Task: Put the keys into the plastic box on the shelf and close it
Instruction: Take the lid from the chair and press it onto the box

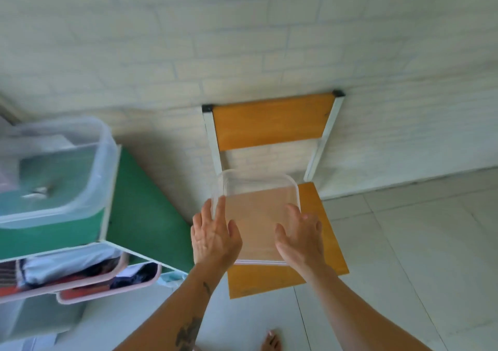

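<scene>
The clear plastic box (106,148) stands open on the green top of the shelf (113,216) at the left. The keys (40,190) lie inside it on the bottom, blurred. The box's clear lid (258,216) is held just above the seat of a chair, right of the shelf. My left hand (213,235) grips the lid's left edge, fingers over the rim. My right hand (299,237) holds its right side, thumb on top.
The wooden chair (272,124) with a white metal frame stands against the brick-pattern wall. Pink baskets of folded clothes (89,275) fill the shelf's lower levels. Pale floor tiles lie to the right. A bare foot (270,341) shows at the bottom edge.
</scene>
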Motion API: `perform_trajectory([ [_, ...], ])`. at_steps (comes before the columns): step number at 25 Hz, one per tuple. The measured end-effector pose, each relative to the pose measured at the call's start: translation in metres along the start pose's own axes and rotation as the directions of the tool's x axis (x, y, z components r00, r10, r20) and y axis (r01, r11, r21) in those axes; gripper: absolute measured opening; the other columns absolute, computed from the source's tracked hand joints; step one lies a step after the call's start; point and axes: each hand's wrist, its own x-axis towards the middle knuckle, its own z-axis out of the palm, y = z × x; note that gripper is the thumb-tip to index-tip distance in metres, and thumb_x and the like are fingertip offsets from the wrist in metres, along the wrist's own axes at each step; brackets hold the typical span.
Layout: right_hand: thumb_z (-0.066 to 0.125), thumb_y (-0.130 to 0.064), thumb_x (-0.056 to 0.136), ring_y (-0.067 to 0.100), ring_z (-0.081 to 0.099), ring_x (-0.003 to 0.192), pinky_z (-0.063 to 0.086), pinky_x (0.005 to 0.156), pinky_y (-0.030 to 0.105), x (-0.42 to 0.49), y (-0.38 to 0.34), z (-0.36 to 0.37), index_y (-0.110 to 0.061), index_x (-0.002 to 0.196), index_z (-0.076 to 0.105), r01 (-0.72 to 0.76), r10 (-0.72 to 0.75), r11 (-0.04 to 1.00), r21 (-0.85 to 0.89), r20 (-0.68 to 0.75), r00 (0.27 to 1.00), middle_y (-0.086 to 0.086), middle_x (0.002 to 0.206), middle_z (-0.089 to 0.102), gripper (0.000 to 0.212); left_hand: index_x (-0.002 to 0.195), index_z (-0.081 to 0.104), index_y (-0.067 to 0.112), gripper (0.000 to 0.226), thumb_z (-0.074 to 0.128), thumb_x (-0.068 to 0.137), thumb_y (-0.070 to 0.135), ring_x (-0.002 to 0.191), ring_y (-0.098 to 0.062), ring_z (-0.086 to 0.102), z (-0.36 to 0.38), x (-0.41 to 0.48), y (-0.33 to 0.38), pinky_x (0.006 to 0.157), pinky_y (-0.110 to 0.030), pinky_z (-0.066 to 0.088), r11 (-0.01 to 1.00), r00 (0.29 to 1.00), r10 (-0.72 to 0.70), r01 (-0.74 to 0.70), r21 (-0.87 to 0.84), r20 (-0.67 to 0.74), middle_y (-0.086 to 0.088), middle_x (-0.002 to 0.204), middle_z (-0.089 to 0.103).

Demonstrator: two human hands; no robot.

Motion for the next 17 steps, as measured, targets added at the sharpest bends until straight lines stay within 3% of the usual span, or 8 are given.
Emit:
perform_trajectory([
  [6,0.047,-0.041,0.093,0.029,0.045,0.106,0.042,0.088,0.037,-0.016,-0.073,-0.061,-0.029,0.139,0.038,0.182,-0.189,0.982,-0.059,-0.184,0.964,0.014,0.119,0.044,0.049,0.144,0.034,0.030,0.056,0.049,0.090,0.034,0.116,-0.030,0.042,-0.101,0.004,0.024,0.098,-0.043,0.039,0.997,0.973,-0.054,0.039,-0.072,-0.222,-0.006,0.142,0.041],
  [10,0.048,-0.042,0.090,0.027,0.045,0.103,0.048,0.078,0.038,-0.017,-0.125,-0.078,-0.030,0.137,0.038,0.282,-0.289,0.957,-0.062,-0.238,0.927,0.013,0.117,0.043,0.049,0.148,0.028,0.032,0.061,0.046,0.090,0.038,0.121,-0.028,0.038,-0.148,0.007,0.015,0.101,-0.041,0.036,0.994,0.948,-0.097,0.076,-0.083,-0.302,-0.004,0.150,0.034],
  [14,0.048,-0.039,0.090,0.028,0.043,0.105,0.051,0.080,0.040,-0.025,-0.178,-0.078,-0.030,0.137,0.040,0.349,-0.349,0.936,-0.050,-0.269,0.898,0.012,0.120,0.041,0.048,0.150,0.028,0.030,0.062,0.044,0.091,0.038,0.130,-0.031,0.033,-0.194,0.013,-0.009,0.110,-0.045,0.032,0.987,0.925,-0.141,0.105,-0.120,-0.354,-0.003,0.157,0.028],
  [17,0.048,-0.037,0.092,0.030,0.042,0.110,0.048,0.085,0.041,-0.032,-0.219,-0.068,-0.028,0.138,0.040,0.379,-0.375,0.925,-0.037,-0.257,0.891,0.014,0.123,0.041,0.048,0.149,0.030,0.032,0.061,0.045,0.090,0.037,0.130,-0.030,0.033,-0.226,0.020,-0.035,0.107,-0.043,0.032,0.982,0.905,-0.167,0.116,-0.152,-0.392,-0.001,0.158,0.027],
])
